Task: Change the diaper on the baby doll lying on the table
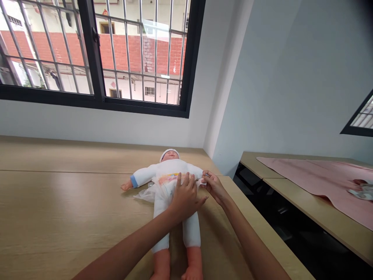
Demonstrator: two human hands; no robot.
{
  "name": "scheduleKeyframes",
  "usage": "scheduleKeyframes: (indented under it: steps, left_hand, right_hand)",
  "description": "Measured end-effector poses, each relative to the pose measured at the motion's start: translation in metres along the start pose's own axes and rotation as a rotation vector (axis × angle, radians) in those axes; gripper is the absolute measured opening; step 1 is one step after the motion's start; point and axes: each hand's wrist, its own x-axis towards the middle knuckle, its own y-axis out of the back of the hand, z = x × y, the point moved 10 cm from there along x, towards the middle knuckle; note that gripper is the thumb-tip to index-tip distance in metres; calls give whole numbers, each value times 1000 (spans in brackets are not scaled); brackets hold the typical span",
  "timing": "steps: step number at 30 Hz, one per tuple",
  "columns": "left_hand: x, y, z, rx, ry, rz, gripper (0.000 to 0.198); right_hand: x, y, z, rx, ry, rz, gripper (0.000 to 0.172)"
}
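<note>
Tabletop (87, 217) bears a doll (166, 167), head farthest. Left hand (185, 197), fingers fanned, covers its diaper (167, 179); right hand (214, 187) pinches the diaper's edge alongside.

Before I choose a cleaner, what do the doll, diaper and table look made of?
Doll: likely smooth vinyl, from the moulded feet. Diaper: probably matte nonwoven; its edges look sheer and crinkled. Table: perhaps satin wood-look laminate, given its soft sheen.

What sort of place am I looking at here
An indoor room, perhaps for training or practice: a baby doll lies on a wood-toned table, a second table bears a pink cloth, and there's a barred window.
</note>
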Motion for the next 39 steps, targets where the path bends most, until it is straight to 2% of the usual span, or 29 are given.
scheduleKeyframes:
  steps: [5,12,17,20,22,24,26,29,33,39]
  left_hand:
    - [-1,0,15,72,-95,12,43]
    - [-2,-11,26,9,-225,-66,40]
    - [0,5,28,-69,-225,-6,23]
    - [0,12,29,-41,-218,37,20]
    - [0,14,22,-22,-169,65,29]
    - [0,12,11,-13,-88,72,48]
    - [-1,5,2,-19,-43,32,62]
    - [-2,-7,3,-26,-73,-67,73]
    - [-2,-11,2,-8,-44,-112,80]
    - [-1,-2,-5,-1,39,-29,78]
  right_hand:
    - [1,-1,-2,-14,43,25,43]
    - [0,-3,-7,-179,122,77,43]
    - [-3,-12,-13,-243,152,42,42]
    - [-3,-9,-16,-227,162,68,39]
    - [-2,-3,-17,-221,176,106,36]
    - [-1,3,-18,-223,186,144,34]
    - [0,7,-16,-232,181,162,33]
    - [1,7,-14,-266,169,159,33]
    - [0,5,-16,-301,181,155,31]
    - [0,8,-17,-269,164,177,34]
